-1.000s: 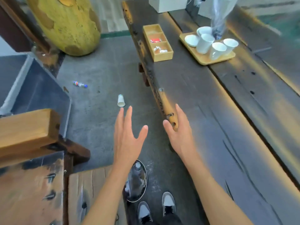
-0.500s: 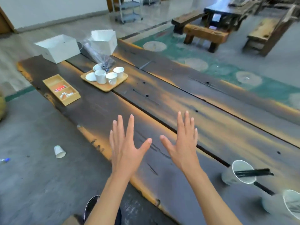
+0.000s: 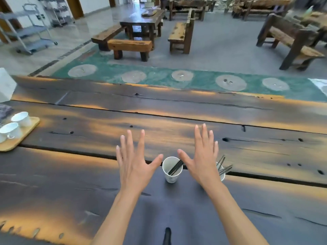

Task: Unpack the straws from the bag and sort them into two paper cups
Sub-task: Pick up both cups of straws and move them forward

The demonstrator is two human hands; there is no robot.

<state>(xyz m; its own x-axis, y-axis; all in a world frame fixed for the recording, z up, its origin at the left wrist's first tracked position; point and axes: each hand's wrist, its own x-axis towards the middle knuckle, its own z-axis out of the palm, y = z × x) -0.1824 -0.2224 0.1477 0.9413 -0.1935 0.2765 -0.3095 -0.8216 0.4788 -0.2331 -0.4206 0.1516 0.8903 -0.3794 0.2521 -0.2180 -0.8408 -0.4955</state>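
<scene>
Two white paper cups stand on the dark wooden table (image 3: 177, 124) near its front. The left cup (image 3: 171, 175) holds a few black straws (image 3: 175, 167) leaning to the right. The right cup (image 3: 222, 174) is mostly hidden behind my right hand; several black straws (image 3: 223, 165) stick out of it. My left hand (image 3: 135, 161) hovers left of the left cup, palm down, fingers spread, holding nothing. My right hand (image 3: 201, 156) hovers between and over the cups, fingers spread, also holding nothing. No straw bag is in view.
A wooden tray (image 3: 21, 137) with white teacups (image 3: 12, 129) sits at the table's left edge, with a white box (image 3: 5, 85) behind it. Beyond the table lie a green floor strip, wooden benches (image 3: 130, 46) and another table.
The view has swung right from the floor and table end to the table's middle. The two cups with straws have come to sit between and under my open hands.
</scene>
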